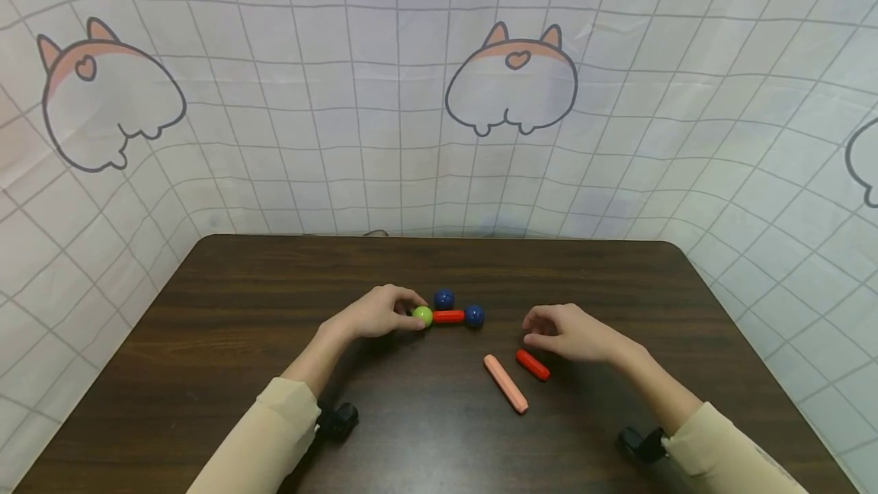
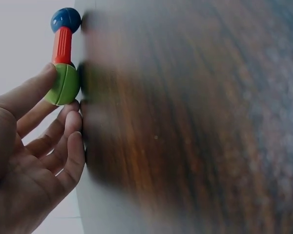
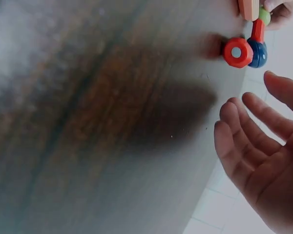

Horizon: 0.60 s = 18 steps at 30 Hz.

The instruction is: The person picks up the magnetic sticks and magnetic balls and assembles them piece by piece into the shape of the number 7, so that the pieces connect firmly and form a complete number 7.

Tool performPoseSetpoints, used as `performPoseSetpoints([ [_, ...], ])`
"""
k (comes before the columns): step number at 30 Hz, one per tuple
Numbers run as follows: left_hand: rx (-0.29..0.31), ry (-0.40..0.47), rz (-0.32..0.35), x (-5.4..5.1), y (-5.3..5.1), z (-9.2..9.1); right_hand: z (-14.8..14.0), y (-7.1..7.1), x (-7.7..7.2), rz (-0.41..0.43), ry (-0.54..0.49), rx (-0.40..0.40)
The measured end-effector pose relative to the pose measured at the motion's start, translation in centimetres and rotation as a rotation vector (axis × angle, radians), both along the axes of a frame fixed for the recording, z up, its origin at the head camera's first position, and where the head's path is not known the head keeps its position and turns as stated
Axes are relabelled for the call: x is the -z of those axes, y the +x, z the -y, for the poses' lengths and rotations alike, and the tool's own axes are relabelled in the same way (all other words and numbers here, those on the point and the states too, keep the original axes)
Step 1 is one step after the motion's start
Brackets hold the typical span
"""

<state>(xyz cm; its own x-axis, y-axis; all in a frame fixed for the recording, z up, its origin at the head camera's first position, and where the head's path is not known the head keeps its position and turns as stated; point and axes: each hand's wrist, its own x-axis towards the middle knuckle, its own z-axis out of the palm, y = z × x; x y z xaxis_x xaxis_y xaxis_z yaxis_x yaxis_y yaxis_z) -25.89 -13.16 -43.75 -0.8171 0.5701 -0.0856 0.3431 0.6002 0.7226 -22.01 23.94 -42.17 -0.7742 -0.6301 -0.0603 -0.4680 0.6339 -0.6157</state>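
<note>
My left hand [image 1: 381, 312] pinches a green ball [image 1: 422, 316] between thumb and fingers. In the left wrist view the thumb lies on the green ball [image 2: 64, 85]. A short ribbed red stick [image 1: 449, 316] joins that ball to a blue ball [image 1: 474, 315]. Just behind the red stick sits a second blue ball [image 1: 443, 299]; whether it touches is unclear. My right hand [image 1: 571, 332] hovers at the right with loosely bent fingers, holding nothing. Nearest to it lies a loose short red stick [image 1: 533, 365], whose end shows a pale metal disc in the right wrist view.
A longer salmon-coloured stick [image 1: 506, 384] lies left of the loose red stick. Everything rests on a dark wood-grain table [image 1: 261, 273]. A white gridded cloth [image 1: 384, 174] with cartoon drawings hangs behind and beside the table.
</note>
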Motion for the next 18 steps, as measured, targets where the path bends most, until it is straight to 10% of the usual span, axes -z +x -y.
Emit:
performPoseSetpoints([
  [18,-0.007,0.039,0.043,0.3,-0.2,0.2,0.5,1.6,0.1,0.026,0.012,-0.063],
])
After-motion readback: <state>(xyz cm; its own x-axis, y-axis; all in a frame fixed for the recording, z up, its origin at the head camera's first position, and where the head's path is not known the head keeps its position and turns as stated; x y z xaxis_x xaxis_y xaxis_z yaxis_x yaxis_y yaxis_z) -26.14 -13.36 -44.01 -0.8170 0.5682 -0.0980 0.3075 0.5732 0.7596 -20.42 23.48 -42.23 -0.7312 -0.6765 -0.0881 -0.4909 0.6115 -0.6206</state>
